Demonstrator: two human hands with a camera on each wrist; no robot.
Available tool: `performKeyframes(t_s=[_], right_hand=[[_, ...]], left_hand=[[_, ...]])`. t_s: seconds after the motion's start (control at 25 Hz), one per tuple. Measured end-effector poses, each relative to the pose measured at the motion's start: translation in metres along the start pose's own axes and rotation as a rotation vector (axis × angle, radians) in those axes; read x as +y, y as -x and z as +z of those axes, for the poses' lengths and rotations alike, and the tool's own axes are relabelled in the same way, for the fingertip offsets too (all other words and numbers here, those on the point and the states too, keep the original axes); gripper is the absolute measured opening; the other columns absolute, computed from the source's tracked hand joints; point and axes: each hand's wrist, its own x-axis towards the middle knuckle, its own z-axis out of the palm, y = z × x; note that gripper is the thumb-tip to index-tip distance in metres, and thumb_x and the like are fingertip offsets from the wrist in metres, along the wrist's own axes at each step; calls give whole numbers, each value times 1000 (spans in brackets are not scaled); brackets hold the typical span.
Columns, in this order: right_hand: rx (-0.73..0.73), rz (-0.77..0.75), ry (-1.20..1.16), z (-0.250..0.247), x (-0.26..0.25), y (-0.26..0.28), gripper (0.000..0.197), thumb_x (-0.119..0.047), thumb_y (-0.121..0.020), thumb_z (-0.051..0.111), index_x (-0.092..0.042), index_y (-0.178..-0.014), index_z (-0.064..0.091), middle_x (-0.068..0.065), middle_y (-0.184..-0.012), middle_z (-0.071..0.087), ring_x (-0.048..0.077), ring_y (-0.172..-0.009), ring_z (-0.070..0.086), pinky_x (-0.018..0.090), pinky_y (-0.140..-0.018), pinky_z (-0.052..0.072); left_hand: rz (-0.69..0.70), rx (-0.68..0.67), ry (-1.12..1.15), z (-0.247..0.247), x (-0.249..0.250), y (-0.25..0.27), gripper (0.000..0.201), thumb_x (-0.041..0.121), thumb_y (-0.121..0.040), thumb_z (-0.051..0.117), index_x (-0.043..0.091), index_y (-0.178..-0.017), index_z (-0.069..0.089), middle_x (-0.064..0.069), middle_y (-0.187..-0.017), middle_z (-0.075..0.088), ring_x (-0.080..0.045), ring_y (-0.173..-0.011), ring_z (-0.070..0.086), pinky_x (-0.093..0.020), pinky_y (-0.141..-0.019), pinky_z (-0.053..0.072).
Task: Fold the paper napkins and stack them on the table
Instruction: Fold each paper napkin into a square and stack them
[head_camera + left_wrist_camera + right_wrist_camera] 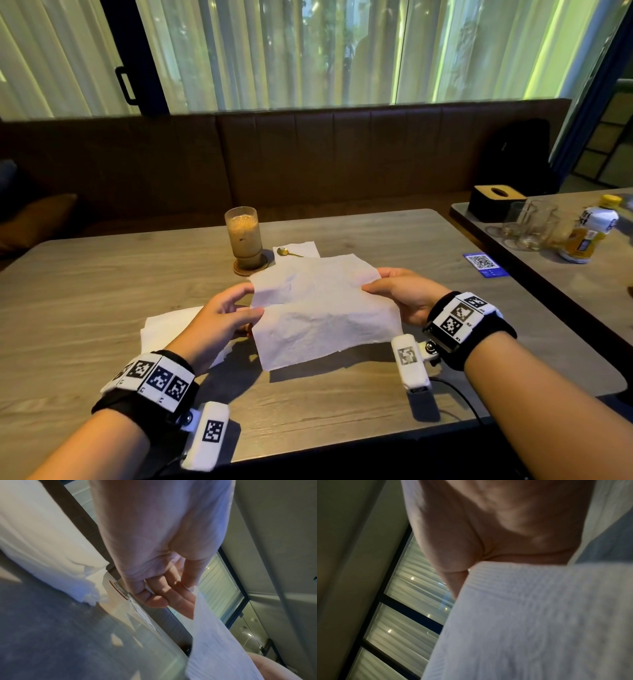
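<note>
A white paper napkin [322, 308] hangs spread in the air above the wooden table [102, 291], with a crease across its middle. My left hand [233, 308] pinches its left edge and my right hand [394, 291] pinches its right edge. The left wrist view shows my left hand [171, 588] with the napkin [214, 649] between thumb and fingers. In the right wrist view the napkin [530, 622] covers the fingers of my right hand [488, 534]. More white napkins [174, 329] lie flat on the table under my left hand, also visible as napkins [42, 540] in the left wrist view.
A tall glass of iced coffee [244, 236] stands on a coaster behind the napkin, beside a gold spoon [287, 253] on another napkin. A blue QR card [484, 264] lies at the right. The neighbouring table holds a tissue box [496, 202], glasses [534, 226] and a bottle [589, 233].
</note>
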Motion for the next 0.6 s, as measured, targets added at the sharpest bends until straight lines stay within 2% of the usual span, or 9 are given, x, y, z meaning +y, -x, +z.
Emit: performKeyframes(t_s=[0.08,0.16,0.28,0.36,0.44,0.48,0.52,0.6], right_hand=[[-56,-23,-43,-3,-2,2,33,6,-99,52,1,-129,67,23,-123,72,28,-90,77,40,-83,63],[-94,-51,-77,-5,-5,6,33,6,-100,51,-3,-127,68,22,-121,74,29,-93,77,40,-84,64],[-128,-87,-62,-7,-9,10,32,10,-99,49,0,-120,71,20,-112,76,27,-88,78,37,-79,65],[-152,-84,-30,-8,-9,10,32,7,-98,52,4,-127,67,25,-122,72,32,-96,76,40,-83,65],[-168,-94,33,-9,-7,8,33,2,-98,57,2,-129,67,26,-125,70,36,-106,71,46,-90,62],[-169,-106,78,-9,-6,7,28,0,-98,58,0,-123,71,26,-120,72,36,-103,71,44,-88,61],[-162,-115,115,-8,-6,7,22,1,-98,57,-3,-108,76,24,-107,73,32,-90,72,38,-79,61],[-128,-117,173,-8,-5,6,40,11,-95,50,-12,-75,76,14,-80,64,19,-61,62,25,-58,53]], left_hand=[[11,-8,13,0,-1,1,33,8,-100,59,20,-130,66,-8,-120,77,-32,-114,71,-51,-102,50],[34,-14,29,1,1,4,34,3,-100,56,17,-129,69,-10,-119,77,-30,-111,73,-48,-98,53],[50,15,40,2,0,5,30,-2,-98,56,11,-118,72,-10,-109,79,-24,-97,76,-36,-82,56],[51,32,31,1,-1,5,21,-3,-97,56,4,-107,73,-11,-98,79,-25,-89,73,-30,-74,56],[54,28,29,1,-2,6,19,-2,-97,56,-2,-106,72,-14,-99,78,-28,-91,71,-33,-77,57],[56,25,32,1,-2,6,20,-1,-98,56,-1,-109,73,-14,-104,78,-29,-93,72,-36,-80,57],[58,22,39,1,-1,6,23,-1,-98,55,1,-112,74,-14,-106,78,-29,-95,72,-38,-82,56],[59,22,62,0,-3,4,25,-3,-99,51,-2,-110,73,-15,-101,76,-32,-87,67,-38,-79,51]])
